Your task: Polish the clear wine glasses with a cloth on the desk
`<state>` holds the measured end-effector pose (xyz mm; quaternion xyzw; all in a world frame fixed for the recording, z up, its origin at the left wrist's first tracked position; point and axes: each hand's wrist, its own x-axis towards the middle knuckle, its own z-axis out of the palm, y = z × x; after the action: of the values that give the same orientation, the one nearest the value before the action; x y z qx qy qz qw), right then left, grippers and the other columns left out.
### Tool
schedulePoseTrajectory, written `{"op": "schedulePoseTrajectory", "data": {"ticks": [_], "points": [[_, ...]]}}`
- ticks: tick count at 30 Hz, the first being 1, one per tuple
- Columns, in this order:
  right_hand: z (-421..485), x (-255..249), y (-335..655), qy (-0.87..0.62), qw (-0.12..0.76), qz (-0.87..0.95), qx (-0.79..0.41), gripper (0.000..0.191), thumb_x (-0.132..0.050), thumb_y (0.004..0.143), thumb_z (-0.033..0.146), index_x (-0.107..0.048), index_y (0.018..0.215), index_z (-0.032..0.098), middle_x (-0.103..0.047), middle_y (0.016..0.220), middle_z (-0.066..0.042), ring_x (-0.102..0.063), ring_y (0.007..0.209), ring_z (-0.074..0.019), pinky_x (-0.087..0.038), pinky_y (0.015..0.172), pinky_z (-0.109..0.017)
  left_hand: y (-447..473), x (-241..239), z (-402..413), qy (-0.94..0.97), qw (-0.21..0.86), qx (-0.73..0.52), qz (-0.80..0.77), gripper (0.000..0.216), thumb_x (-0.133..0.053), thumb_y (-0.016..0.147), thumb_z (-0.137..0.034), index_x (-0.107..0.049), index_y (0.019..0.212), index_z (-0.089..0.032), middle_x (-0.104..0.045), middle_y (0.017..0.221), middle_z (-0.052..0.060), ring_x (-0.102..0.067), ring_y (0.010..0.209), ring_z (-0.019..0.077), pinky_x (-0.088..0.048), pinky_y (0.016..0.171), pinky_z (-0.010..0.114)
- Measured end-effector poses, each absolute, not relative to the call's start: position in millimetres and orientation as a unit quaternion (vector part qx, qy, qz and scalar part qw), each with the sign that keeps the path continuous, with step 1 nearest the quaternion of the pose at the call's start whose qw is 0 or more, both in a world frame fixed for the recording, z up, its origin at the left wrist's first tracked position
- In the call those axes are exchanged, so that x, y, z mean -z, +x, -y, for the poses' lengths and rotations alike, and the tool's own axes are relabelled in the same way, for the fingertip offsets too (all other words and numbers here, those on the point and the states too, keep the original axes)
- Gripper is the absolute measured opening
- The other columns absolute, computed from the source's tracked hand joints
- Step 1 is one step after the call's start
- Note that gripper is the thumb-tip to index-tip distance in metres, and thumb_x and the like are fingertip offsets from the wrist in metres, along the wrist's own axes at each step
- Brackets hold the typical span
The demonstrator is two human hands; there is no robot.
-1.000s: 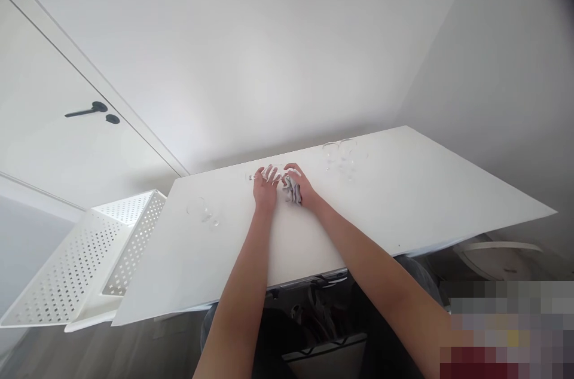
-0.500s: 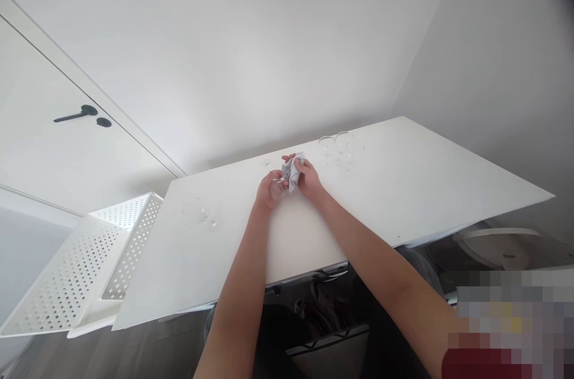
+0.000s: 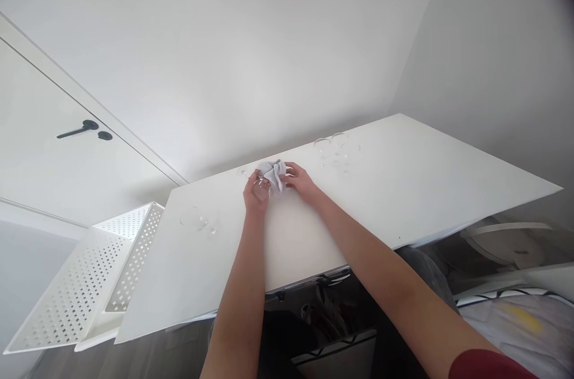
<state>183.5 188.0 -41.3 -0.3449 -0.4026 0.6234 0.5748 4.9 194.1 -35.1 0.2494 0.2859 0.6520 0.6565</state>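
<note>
My left hand (image 3: pixel 255 196) is closed around a clear drinking glass (image 3: pixel 261 190), partly hidden by the fingers. A crumpled light grey cloth (image 3: pixel 274 173) lies against the glass, gripped at its right side by the fingers of my right hand (image 3: pixel 301 180). Both hands are above the white table (image 3: pixel 376 199), near its back edge. Another clear glass (image 3: pixel 202 223) stands to the left of my hands. Toward the back right stands a group of several clear glasses (image 3: pixel 334 152). Just behind my left hand, a small clear glass piece (image 3: pixel 243 171) shows only in part.
A white perforated basket (image 3: pixel 85 289) stands beyond the table's left end. A wall (image 3: pixel 251 68) rises behind the table, with a door and dark handle (image 3: pixel 78 129) at left. Under the front edge are dark hanging items (image 3: pixel 323 313); a round white seat (image 3: pixel 511 241) is at right.
Both hands have shifted left with the glass and cloth. The cloth now sits over the top of the glass, and the right hand's fingers are more spread. The view has tilted slightly.
</note>
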Motion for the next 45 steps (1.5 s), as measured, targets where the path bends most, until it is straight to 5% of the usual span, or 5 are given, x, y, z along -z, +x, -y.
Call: {"op": "schedulePoseTrajectory", "data": {"ticks": [10, 18, 28, 33, 45], "points": [[-185, 42, 173, -0.366, 0.565, 0.480, -0.563, 0.056, -0.081, 0.076, 0.051, -0.064, 0.125, 0.030, -0.070, 0.115, -0.005, -0.066, 0.098, -0.0203, -0.053, 0.080, -0.031, 4, 31, -190, 0.247, 0.677, -0.643, -0.259, 0.021, -0.071, 0.088, -0.029, -0.073, 0.105, -0.016, -0.064, 0.076, 0.002, -0.063, 0.063, 0.0112, -0.052, 0.068, 0.027], [-188, 47, 176, -0.424, 0.619, 0.343, -0.566, 0.036, -0.069, 0.078, 0.054, -0.055, 0.070, 0.022, -0.053, 0.071, 0.000, -0.049, 0.069, -0.0161, -0.043, 0.064, -0.030, -4, 28, -191, 0.193, 0.658, -0.698, -0.206, 0.016, -0.066, 0.090, -0.029, -0.071, 0.103, -0.021, -0.060, 0.068, -0.001, -0.060, 0.061, 0.0086, -0.052, 0.069, 0.024], [-173, 24, 185, -0.284, 0.544, 0.367, -0.699, 0.034, -0.066, 0.080, 0.055, -0.060, 0.076, 0.022, -0.073, 0.104, -0.007, -0.062, 0.088, -0.0225, -0.047, 0.070, -0.032, -16, 30, -190, 0.177, 0.691, -0.679, -0.177, 0.012, -0.065, 0.091, -0.032, -0.066, 0.087, -0.022, -0.058, 0.058, -0.004, -0.061, 0.054, 0.0081, -0.053, 0.062, 0.020], [-170, 23, 182, -0.311, 0.421, 0.488, -0.698, 0.039, -0.088, 0.067, 0.046, -0.068, 0.090, 0.022, -0.069, 0.083, -0.001, -0.061, 0.076, -0.0183, -0.043, 0.065, -0.028, -19, 33, -193, 0.216, 0.713, -0.631, -0.215, 0.019, -0.064, 0.093, -0.037, -0.069, 0.089, -0.020, -0.062, 0.064, -0.001, -0.058, 0.052, 0.0092, -0.053, 0.060, 0.023], [-170, 22, 189, -0.285, 0.461, 0.447, -0.712, 0.037, -0.087, 0.068, 0.041, -0.057, 0.070, 0.019, -0.050, 0.068, 0.002, -0.046, 0.063, -0.0128, -0.034, 0.058, -0.028, -23, 31, -199, 0.193, 0.643, -0.706, -0.227, 0.017, -0.063, 0.095, -0.031, -0.071, 0.107, -0.021, -0.064, 0.087, 0.002, -0.061, 0.067, 0.0065, -0.055, 0.074, 0.022]]}}
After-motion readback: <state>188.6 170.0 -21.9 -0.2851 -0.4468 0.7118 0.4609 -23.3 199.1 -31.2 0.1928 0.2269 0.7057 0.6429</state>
